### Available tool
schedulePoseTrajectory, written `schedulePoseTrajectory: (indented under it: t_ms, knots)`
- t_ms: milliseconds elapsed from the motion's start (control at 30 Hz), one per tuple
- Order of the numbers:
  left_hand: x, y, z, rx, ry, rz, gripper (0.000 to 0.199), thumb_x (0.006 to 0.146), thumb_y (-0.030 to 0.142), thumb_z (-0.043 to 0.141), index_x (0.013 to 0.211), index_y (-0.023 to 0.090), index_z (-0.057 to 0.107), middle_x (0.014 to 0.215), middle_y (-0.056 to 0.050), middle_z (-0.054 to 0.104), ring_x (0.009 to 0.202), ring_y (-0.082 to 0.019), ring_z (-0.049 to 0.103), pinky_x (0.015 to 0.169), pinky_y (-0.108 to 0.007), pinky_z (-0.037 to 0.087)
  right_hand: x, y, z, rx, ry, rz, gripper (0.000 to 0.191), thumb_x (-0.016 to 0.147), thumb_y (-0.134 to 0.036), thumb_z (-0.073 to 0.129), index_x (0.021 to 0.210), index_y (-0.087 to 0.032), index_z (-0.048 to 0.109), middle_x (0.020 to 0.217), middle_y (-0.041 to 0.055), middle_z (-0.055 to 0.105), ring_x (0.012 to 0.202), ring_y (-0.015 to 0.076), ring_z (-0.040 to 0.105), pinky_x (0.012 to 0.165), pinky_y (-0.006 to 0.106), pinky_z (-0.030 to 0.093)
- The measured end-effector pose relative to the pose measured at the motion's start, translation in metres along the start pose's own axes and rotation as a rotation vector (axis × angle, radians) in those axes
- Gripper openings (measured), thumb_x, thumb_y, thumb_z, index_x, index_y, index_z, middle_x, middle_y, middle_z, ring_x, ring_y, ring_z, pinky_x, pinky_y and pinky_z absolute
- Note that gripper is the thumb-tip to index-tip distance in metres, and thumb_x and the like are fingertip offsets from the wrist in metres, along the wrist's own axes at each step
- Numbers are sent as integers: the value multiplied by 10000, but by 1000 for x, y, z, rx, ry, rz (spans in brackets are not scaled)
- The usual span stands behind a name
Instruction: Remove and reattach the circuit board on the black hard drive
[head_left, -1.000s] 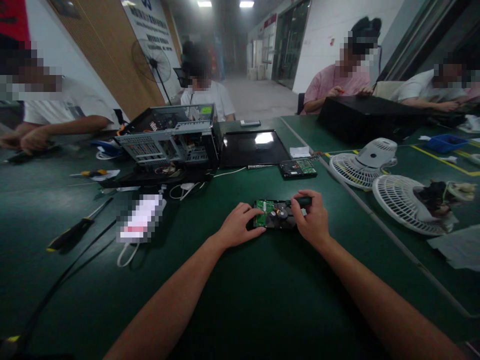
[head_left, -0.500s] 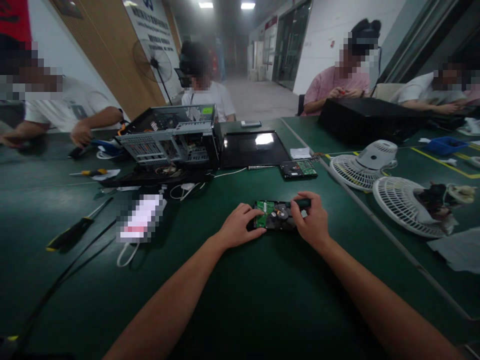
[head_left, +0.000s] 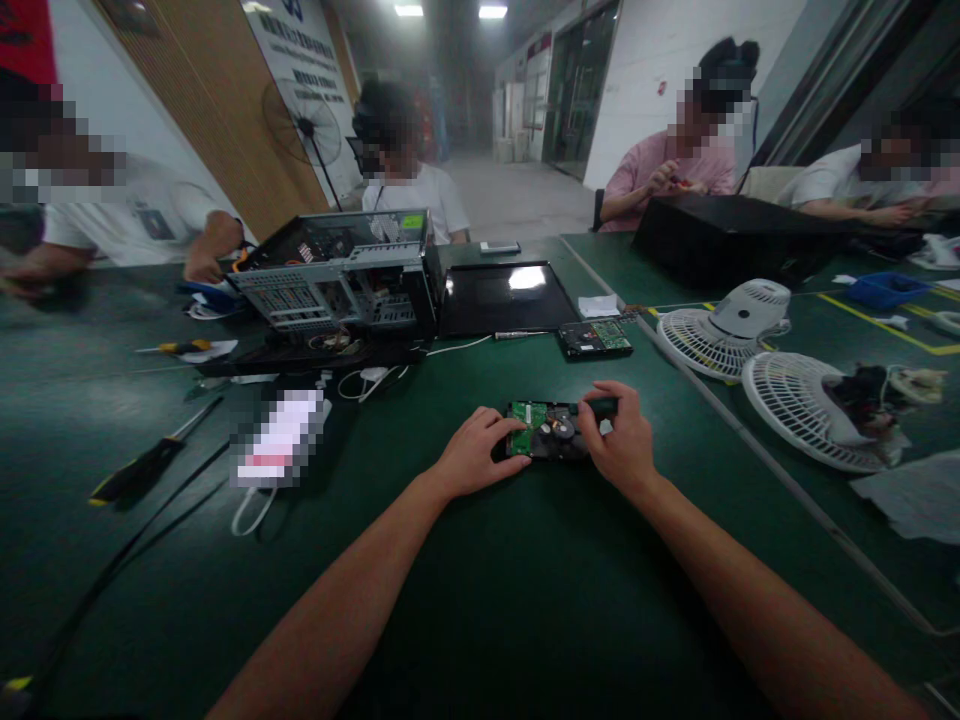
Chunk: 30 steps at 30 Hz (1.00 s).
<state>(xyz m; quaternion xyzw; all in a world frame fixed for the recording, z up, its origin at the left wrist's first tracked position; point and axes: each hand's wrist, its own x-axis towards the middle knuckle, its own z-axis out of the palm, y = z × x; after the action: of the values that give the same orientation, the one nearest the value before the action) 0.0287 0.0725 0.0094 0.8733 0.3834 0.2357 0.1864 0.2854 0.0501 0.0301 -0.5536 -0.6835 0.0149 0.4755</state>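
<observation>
A hard drive (head_left: 556, 430) lies on the green table with its green circuit board facing up. My left hand (head_left: 478, 450) grips the drive's left end, thumb at the near edge and fingers over the board. Over the right end, my right hand (head_left: 621, 440) is closed around a small screwdriver (head_left: 602, 406) with a dark handle; its tip is too small to make out. A second hard drive (head_left: 596, 339) rests farther back, apart from both hands.
An opened computer case (head_left: 337, 280) stands back left beside a flat black screen panel (head_left: 506, 297). A larger screwdriver (head_left: 142, 468) and a phone (head_left: 281, 437) with a white cable lie left. White fan parts (head_left: 814, 410) sit right. Several people work around the table.
Both my hands stay almost still on the drive and screwdriver. At the far left, a person's arm has drawn back; the person in pink has raised a hand.
</observation>
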Motion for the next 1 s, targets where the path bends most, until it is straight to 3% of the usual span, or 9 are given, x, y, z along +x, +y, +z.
schedulePoseTrajectory:
  t_ms: [200, 367, 600, 1000]
  knots:
    - [0, 0, -1, -2, 8, 20, 498, 880, 493, 714, 1311, 264, 616, 1078, -75, 589, 1052, -267, 536, 906, -418, 501, 0, 1, 5, -22, 19, -64, 363, 944, -407, 655, 1229, -230, 515, 1002, 72, 715, 810, 232, 706, 751, 384, 570]
    - [-1, 0, 0, -14, 13, 15, 499, 873, 493, 719, 1308, 269, 619, 1077, -71, 587, 1051, -266, 534, 902, -416, 498, 0, 2, 7, -44, -57, -137, 241, 965, -438, 633, 1096, -237, 604, 984, 80, 718, 867, 254, 711, 797, 405, 568]
    - [-1, -1, 0, -18, 5, 7, 498, 884, 495, 710, 1318, 269, 613, 1093, -71, 585, 1056, -264, 531, 897, -415, 496, 3, 2, -1, -70, 62, -80, 201, 968, -340, 614, 1127, -222, 577, 1010, 80, 699, 842, 230, 695, 793, 386, 559]
    - [0, -1, 2, -11, 7, -2, 494, 888, 495, 711, 1317, 270, 613, 1081, -71, 593, 1064, -267, 531, 911, -424, 498, 2, 3, -1, -79, 24, -101, 181, 954, -327, 603, 1101, -222, 587, 977, 79, 705, 819, 227, 692, 779, 382, 557]
